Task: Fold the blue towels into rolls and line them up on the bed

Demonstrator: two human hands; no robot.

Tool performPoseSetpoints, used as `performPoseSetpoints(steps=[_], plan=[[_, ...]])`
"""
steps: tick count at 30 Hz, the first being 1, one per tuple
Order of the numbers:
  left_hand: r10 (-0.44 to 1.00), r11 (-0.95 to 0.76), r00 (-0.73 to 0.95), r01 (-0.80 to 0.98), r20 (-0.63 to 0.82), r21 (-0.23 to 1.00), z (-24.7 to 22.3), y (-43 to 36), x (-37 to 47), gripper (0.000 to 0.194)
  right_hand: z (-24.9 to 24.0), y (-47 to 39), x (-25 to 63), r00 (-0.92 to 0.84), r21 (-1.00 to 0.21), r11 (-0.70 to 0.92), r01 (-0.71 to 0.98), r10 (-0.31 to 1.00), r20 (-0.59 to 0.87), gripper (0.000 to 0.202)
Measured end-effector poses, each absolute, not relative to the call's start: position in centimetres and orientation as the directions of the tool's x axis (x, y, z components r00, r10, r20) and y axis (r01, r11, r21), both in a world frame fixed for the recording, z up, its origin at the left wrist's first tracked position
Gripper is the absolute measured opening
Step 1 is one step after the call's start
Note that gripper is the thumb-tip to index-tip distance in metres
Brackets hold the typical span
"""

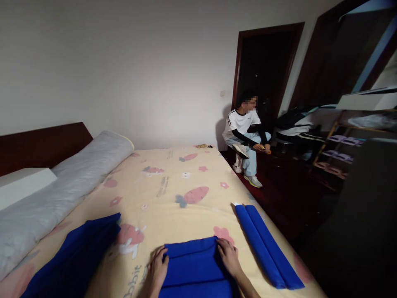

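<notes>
A blue folded cloth (pixel 195 267) with crosswise creases lies in front of me on the bed, its near end running out of view. My left hand (pixel 159 267) is at its far left corner, fingers curled and the thumb over the edge. At the far right corner, my right hand (pixel 228 255) has its fingers bent around the cloth's edge. To the right of that hand lies a long blue cloth folded into two narrow rolls (pixel 266 248). Another blue cloth (pixel 74 256), spread out and partly in shadow, lies to the left.
The bed's yellow sheet (pixel 161 223) has a carrot and rabbit print. Along its left side lie a long grey bolster (pixel 93 174) and a white box-like object (pixel 25 186). A seated person (pixel 243 126) is beyond the right edge, near a shoe rack (pixel 336 155).
</notes>
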State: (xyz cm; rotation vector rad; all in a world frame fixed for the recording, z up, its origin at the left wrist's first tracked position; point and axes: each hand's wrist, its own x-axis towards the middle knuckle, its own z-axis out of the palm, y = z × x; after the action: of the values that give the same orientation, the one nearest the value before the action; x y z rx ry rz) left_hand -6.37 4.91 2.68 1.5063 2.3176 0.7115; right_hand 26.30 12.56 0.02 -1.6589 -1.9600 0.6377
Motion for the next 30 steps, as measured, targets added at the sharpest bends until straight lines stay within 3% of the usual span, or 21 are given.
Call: performPoseSetpoints(steps=[11, 17, 19, 22, 25, 27, 30], plan=[[0.903, 0.272, -0.396, 0.827, 0.167, 0.492, 0.9, 5.7, -6.2, 0.044, 0.2, 12.7, 26.7, -0.187, -0.609, 0.195, 0.769, 0.979, 0.078, 0.050], [0.877, 0.409, -0.472, 0.830, 0.088, 0.378, 0.8, 5.5, -4.9, 0.052, 0.8, 12.3, 26.4, -0.191, -0.515, 0.163, 0.841, 0.982, -0.002, 0.054], [0.858, 0.420, -0.491, 0.839, 0.148, 0.346, 1.0, 5.2, -4.1, 0.053, 1.6, 11.8, 25.8, -0.181, -0.499, 0.158, 0.852, 0.983, 0.001, 0.056], [0.873, 0.281, -0.378, 0.907, 0.309, 0.315, 0.6, 4.2, -2.3, 0.051, 2.8, 9.6, 23.8, -0.249, -0.529, 0.237, 0.815, 0.967, 0.050, 0.053], [0.910, 0.037, -0.155, 0.954, 0.386, 0.296, -1.2, 2.8, 0.6, 0.053, 3.1, 6.3, 20.9, -0.421, -0.602, 0.386, 0.699, 0.903, 0.090, 0.049], [0.923, -0.060, -0.061, 0.952, 0.380, 0.299, -2.5, 1.9, 2.6, 0.054, 2.7, 4.5, 19.1, -0.507, -0.638, 0.432, 0.638, 0.859, 0.074, 0.049], [0.965, 0.013, -0.093, 0.950, 0.244, 0.313, -3.0, 1.0, 4.3, 0.051, 1.9, 3.8, 18.1, -0.517, -0.621, 0.433, 0.653, 0.855, 0.052, 0.052]])
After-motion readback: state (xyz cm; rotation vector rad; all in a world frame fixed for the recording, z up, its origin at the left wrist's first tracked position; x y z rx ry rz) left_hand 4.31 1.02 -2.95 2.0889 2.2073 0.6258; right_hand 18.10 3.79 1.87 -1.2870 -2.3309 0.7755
